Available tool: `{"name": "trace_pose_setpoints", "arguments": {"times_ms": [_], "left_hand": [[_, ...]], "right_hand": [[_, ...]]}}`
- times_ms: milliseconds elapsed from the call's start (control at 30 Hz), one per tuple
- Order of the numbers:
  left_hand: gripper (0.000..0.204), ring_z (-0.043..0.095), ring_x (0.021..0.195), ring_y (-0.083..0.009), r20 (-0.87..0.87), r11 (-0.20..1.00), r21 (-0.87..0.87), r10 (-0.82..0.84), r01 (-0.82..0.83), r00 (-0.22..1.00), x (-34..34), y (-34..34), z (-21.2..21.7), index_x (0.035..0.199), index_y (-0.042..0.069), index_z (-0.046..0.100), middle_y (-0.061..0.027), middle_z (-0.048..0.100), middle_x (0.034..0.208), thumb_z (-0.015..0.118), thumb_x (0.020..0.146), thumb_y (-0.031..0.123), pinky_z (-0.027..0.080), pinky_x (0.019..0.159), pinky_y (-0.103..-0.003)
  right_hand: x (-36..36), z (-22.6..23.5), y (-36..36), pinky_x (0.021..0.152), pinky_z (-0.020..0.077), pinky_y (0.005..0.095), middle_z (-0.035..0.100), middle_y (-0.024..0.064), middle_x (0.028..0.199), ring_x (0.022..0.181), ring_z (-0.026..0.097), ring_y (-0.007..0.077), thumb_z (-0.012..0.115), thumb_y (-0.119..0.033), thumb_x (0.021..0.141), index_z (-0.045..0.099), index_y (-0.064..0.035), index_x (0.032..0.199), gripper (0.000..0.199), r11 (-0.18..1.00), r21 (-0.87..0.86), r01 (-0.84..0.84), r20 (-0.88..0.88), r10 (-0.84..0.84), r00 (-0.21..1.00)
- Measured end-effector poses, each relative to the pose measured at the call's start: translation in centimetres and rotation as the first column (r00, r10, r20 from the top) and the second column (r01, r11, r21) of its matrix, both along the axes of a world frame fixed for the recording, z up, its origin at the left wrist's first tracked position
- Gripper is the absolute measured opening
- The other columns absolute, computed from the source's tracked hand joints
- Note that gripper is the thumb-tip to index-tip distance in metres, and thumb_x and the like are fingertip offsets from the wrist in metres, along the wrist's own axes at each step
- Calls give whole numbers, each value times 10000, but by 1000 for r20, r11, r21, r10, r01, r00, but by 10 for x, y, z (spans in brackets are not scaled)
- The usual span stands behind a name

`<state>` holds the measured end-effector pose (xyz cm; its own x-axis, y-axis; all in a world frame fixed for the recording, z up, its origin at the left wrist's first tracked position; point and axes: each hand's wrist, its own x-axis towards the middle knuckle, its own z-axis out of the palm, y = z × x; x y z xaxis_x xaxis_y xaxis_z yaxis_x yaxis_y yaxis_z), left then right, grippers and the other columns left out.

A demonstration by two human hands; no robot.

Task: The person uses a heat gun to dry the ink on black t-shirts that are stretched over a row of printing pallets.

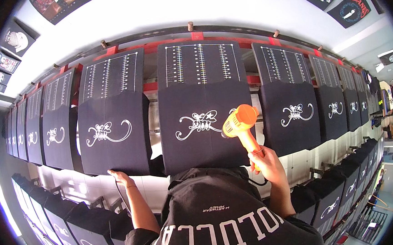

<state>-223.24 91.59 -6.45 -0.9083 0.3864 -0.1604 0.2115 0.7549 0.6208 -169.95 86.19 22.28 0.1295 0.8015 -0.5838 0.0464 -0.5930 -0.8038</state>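
Observation:
In my right hand [266, 159] is an orange heat gun [241, 119], gripped round its handle. Its dark nozzle points left over the black shirt [198, 152] stretched on the board in front of me. That shirt bears a white line print [199, 124], whose right end the gun partly hides. A dark cord loops by my right wrist. At the lower edge of the shirt on the left [112, 151], my left hand [122, 177] has its fingers closed on a dark cord [122, 197] that hangs beside the forearm.
Boards with black printed shirts, such as the one on the right [293, 136], run in a row to both sides. Measuring marks cover the bare board tops [201, 63]. A red and dark metal rail [145, 38] runs behind. More shirt-covered boards [92, 227] stand behind me.

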Motion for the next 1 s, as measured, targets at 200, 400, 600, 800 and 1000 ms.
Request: {"name": "trace_pose_setpoints", "arguments": {"times_ms": [200,400,600,800,1000], "left_hand": [[485,562,1191,-341,-136,999,33,10,-5,991,-27,-15,-25,1429,110,439,-181,545,1352,271,1053,364,427,1009,-396],[581,424,1338,-304,163,969,223,70,-106,984,-9,-6,-6,1506,86,283,-139,415,1485,201,1046,432,268,1125,-371],[659,494,1241,-310,240,918,314,169,-242,956,14,2,24,1414,-5,409,-178,478,1418,330,1009,509,350,1068,-378],[708,524,1197,-289,259,921,292,181,-256,949,9,-1,21,1383,-50,449,-174,494,1406,399,990,538,384,1042,-363],[687,499,1239,-272,277,872,413,154,-262,948,-2,-2,-2,1408,-45,413,-152,464,1439,404,1001,509,372,1059,-355]], "right_hand": [[-8,4,12,493,461,223,583,13,739,592,596,86,633,-268,927,568,13,1065,319,999,-19,-47,-45,46,998],[-15,-3,21,504,468,217,585,8,750,610,601,80,632,-283,931,566,13,1104,350,997,3,-84,-91,83,992],[-23,-6,41,495,470,213,582,2,752,605,597,73,642,-307,925,563,12,1131,387,993,29,-116,-92,118,989],[-27,-9,54,481,468,214,582,3,735,585,593,80,654,-304,912,570,5,1073,358,996,38,-83,51,81,995],[-23,-13,53,476,471,217,584,15,718,579,600,93,642,-299,915,578,-2,1026,324,995,62,-73,96,66,993]]}}
